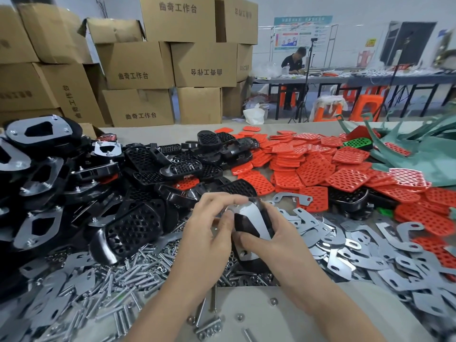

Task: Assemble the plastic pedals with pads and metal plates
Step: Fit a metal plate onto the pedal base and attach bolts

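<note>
- Many finished pedals (34,154), black with metal plates bolted on, are heaped at the far left of the table (256,317).
- Bare black pedals (138,225) with perforated faces are piled just to their right, and loose bolts (128,275) are spread in front of them.
- The left hand (209,230) is seen with fingers curled, the fingertips pinching at the upper end of the held pedal (254,220).
- That pedal is held up between both hands at mid-table, above the bolts, with a shiny metal plate facing up.
- The right hand (283,243) is wrapped round the pedal's right side, the thumb laid across its lower part.
- Flat metal plates (370,248) are scattered to the right of the hands.
- Red pads (320,164) are heaped behind and to the right of the plates, and one green pad (357,143) lies at the far edge of the heap.
</note>
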`<state>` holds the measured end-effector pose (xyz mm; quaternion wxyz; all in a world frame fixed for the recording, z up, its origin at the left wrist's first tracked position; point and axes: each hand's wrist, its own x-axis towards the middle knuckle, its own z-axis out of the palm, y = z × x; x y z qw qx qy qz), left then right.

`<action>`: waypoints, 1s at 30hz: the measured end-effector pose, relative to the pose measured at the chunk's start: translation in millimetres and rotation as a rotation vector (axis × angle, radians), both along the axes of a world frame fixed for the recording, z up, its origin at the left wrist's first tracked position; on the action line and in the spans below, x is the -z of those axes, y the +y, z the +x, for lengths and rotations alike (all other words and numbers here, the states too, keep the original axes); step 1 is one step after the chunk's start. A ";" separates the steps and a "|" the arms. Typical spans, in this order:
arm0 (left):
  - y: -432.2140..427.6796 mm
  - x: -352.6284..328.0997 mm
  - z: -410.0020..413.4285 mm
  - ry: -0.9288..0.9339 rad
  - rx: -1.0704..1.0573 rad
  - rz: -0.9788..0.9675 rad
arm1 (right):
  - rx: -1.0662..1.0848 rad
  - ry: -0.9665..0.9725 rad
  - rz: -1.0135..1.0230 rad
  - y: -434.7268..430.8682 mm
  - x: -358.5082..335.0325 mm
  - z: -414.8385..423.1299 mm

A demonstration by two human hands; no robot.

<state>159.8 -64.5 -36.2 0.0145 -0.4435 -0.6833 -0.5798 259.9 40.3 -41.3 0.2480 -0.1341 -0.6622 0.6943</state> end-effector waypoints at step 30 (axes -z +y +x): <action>1.6 -1.8 2.7 -0.109 -0.003 -0.016 | 0.001 0.007 0.060 0.9 3.8 -0.8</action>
